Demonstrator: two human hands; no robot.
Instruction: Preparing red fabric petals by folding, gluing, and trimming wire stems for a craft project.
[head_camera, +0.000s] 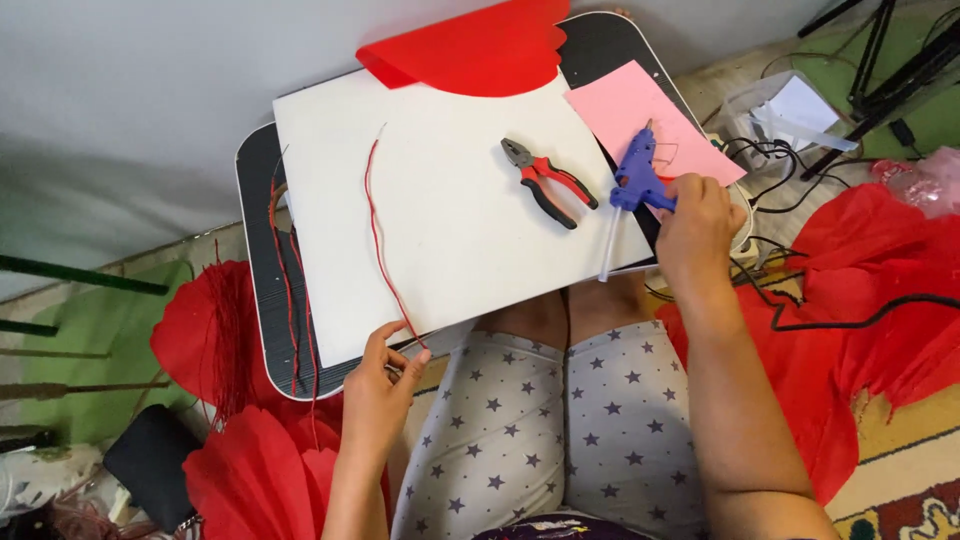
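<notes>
— Glue gun (638, 180), where is it?
— At the right edge of the white board (450, 200), over the pink paper (640, 115); the right hand (695, 230) is clenched round its handle.
— And the left hand (375, 385)?
— Fingers pinch the lower end of a red wire (378, 230). Pliers (545, 180) lie untouched nearby.

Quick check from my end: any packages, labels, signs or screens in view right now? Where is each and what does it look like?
No labels, signs or screens show.
Clear plastic bag: on the floor at upper right beyond the lap table, crumpled, see-through, with white sheets inside.
Pinkish plastic wrap: far right edge, crinkled and glossy; contents cannot be told.
Right hand holds a blue glue gun; left hand pinches a red wire.
</notes>
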